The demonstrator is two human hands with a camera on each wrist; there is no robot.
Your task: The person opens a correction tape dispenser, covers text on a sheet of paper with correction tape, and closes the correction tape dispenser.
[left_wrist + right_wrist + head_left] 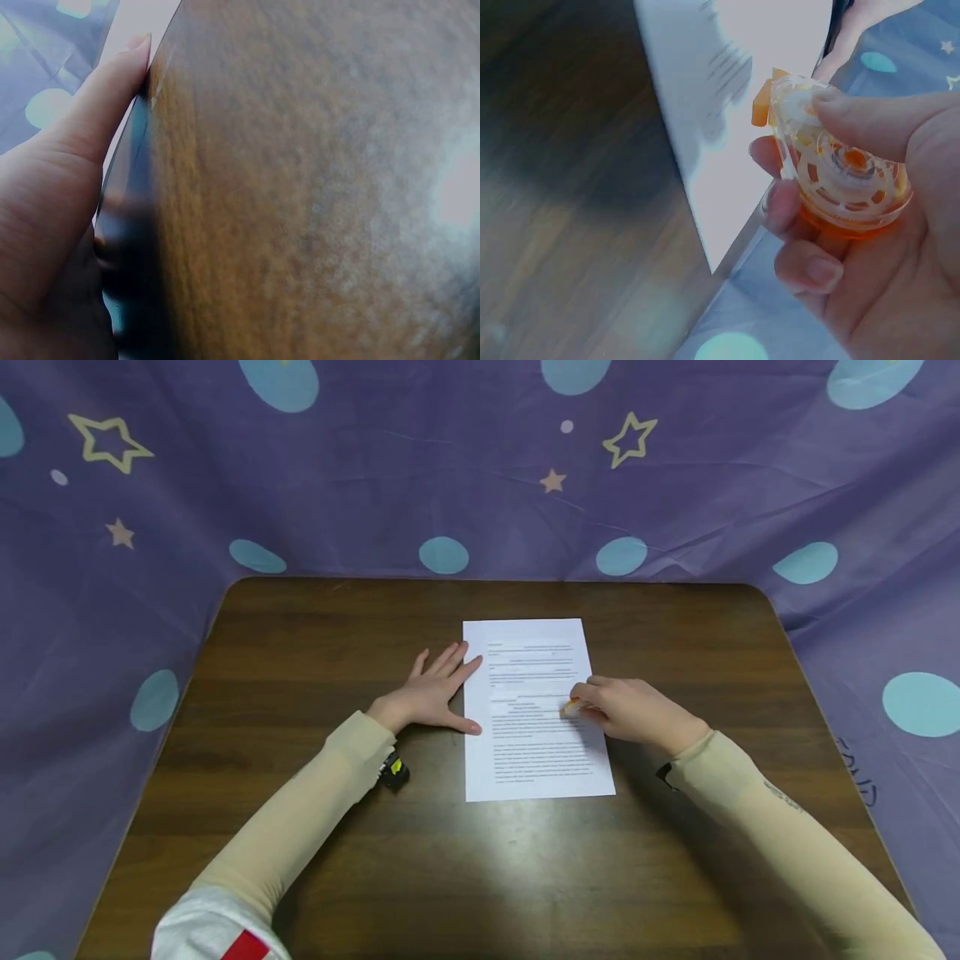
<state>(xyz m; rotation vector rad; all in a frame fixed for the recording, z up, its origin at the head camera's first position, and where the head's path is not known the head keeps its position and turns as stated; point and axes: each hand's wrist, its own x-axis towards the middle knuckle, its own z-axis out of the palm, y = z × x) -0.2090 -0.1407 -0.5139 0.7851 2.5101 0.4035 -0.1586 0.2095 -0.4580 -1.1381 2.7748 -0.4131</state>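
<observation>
A white sheet of paper [540, 777] printed with lines of text lies on the brown wooden table. My left hand [431, 693] rests at the sheet's left edge with fingers spread, the thumb and fingertips touching the paper. In the left wrist view its thumb [97, 105] lies straight along the paper's edge. My right hand [630, 710] grips a correction tape dispenser [847, 169], clear on top with orange parts inside, between thumb and curled fingers. In the head view the orange tip of the dispenser is at the text on the right half of the sheet.
The wooden table [337, 627] has rounded far corners. Behind it and at both sides hangs a purple cloth [390, 468] with stars and light blue spots. A small black device [393, 771] is on the left wrist.
</observation>
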